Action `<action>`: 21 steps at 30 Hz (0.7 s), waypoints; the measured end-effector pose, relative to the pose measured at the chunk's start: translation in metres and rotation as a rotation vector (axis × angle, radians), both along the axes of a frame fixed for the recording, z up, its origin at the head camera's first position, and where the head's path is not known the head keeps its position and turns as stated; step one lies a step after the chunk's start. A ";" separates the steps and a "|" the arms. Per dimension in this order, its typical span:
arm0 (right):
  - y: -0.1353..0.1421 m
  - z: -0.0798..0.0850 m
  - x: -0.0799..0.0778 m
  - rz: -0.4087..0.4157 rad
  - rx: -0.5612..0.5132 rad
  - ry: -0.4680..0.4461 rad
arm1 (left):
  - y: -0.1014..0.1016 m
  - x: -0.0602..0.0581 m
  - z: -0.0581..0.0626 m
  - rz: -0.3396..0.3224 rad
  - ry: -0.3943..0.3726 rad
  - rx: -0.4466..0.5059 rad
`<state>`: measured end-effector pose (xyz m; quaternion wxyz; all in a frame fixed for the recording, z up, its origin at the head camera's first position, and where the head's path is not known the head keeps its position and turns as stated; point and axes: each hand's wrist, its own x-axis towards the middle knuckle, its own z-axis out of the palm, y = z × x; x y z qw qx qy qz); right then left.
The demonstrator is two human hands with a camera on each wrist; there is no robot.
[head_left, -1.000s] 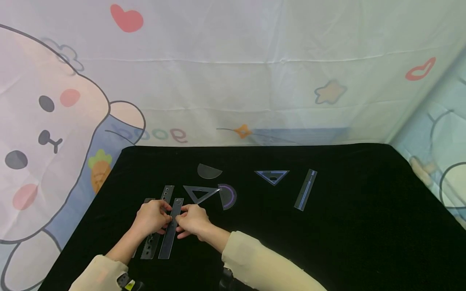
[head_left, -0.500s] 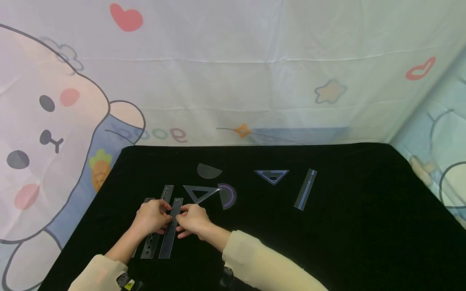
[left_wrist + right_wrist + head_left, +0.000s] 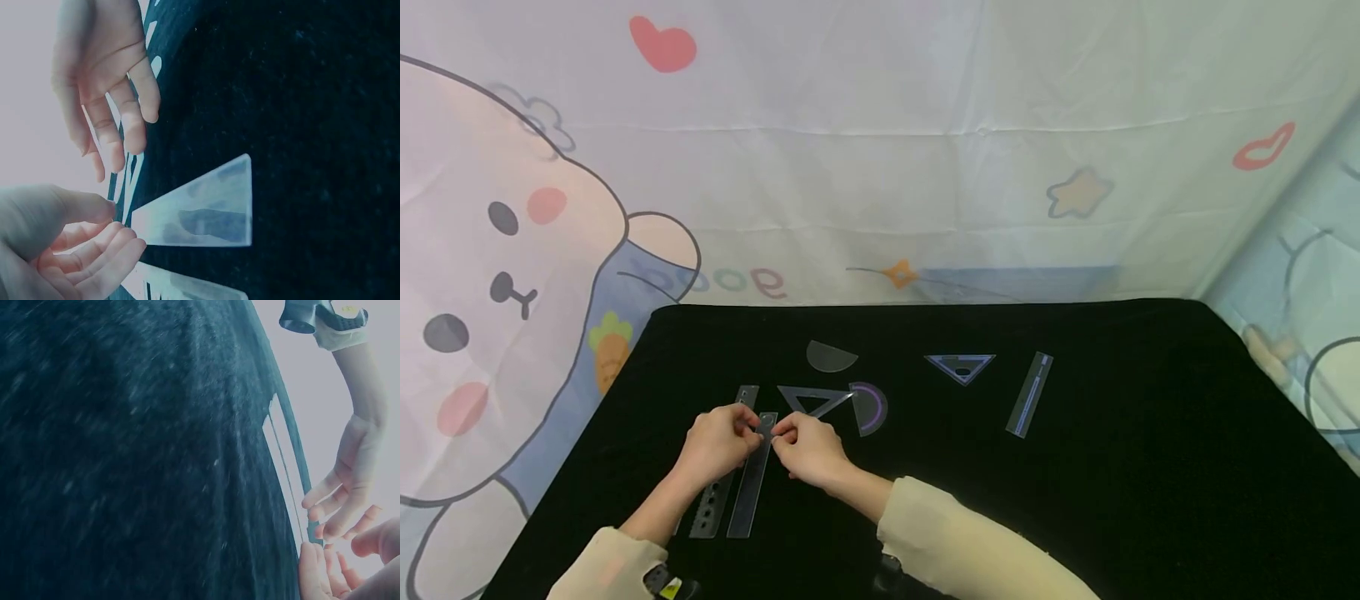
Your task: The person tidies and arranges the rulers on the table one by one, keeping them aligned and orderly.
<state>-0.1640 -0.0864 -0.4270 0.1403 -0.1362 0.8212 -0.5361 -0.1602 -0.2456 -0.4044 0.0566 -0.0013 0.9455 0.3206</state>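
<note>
The clear plain ruler [image 3: 750, 492] lies flat on the black-covered worktop [image 3: 1112, 492], in the part near its left edge, with its length running toward the far edge. Both hands are at the ruler's far end. The left hand [image 3: 717, 442] is on its left side, with fingers loosely bent and no grasp visible; the left-wrist view shows the thumb and fingertips close by the ruler's edge, though I cannot tell whether they touch it. The right hand [image 3: 808, 450] is on the other side, released, its fingers slack and holding nothing; whether its fingertips meet the ruler's edge is also unclear.

Just beside the plain ruler, toward the worktop's left edge, lies a perforated ruler [image 3: 708, 510], partly covered by the left hand. Beyond the right hand, toward the far edge, a clear set square [image 3: 811, 392] has one corner meeting a purple-banded protractor [image 3: 870, 408]. A clear protractor [image 3: 831, 357] lies farther back, nearer the far edge. Well apart, toward the worktop's far right corner, are a blue-marked set square [image 3: 961, 359] and, to the right of it, a blue-striped ruler [image 3: 1029, 396], set at a slant.
</note>
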 end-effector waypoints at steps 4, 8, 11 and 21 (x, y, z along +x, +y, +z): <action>0.007 0.000 -0.003 -0.003 0.087 0.144 | 0.005 -0.003 -0.001 -0.008 0.062 -0.008; 0.015 0.001 -0.008 0.006 0.132 0.240 | 0.009 -0.007 -0.003 -0.026 0.120 0.002; 0.022 0.002 -0.012 0.013 0.148 0.289 | 0.012 -0.010 -0.005 -0.044 0.147 0.019; 0.055 0.003 -0.030 0.025 0.208 0.371 | 0.024 -0.019 -0.007 -0.088 0.194 0.108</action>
